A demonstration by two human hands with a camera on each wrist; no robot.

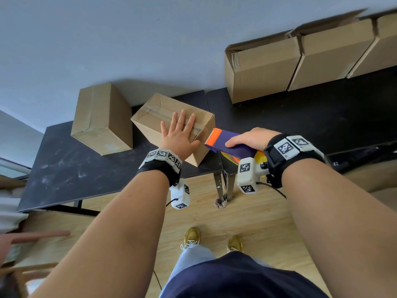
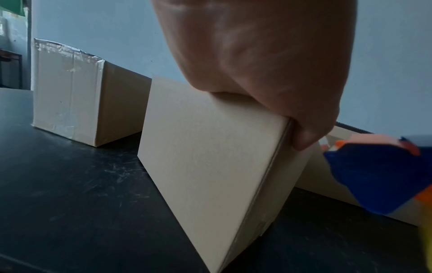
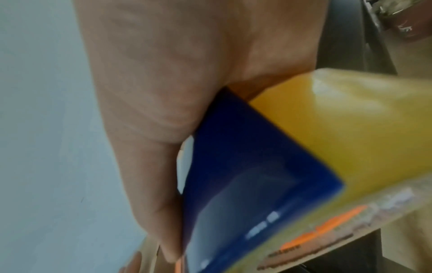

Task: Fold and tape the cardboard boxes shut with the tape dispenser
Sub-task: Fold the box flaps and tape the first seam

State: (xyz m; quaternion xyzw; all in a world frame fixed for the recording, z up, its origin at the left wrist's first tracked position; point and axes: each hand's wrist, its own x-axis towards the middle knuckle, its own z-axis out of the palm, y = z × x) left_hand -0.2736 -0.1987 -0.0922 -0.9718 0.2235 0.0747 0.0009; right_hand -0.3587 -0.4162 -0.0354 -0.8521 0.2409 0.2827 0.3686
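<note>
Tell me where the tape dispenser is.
In the head view, the tape dispenser is in the right hand, beside the near box under the left hand.

you see matt brown cardboard on the box (image 1: 150, 123), glossy clear tape along its seam, a smooth plastic tape dispenser (image 1: 227, 144), a scuffed matt black table (image 1: 71, 168).

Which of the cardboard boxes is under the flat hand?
The taped brown cardboard box at the table's near edge, under the left hand; the others stand untouched.
</note>
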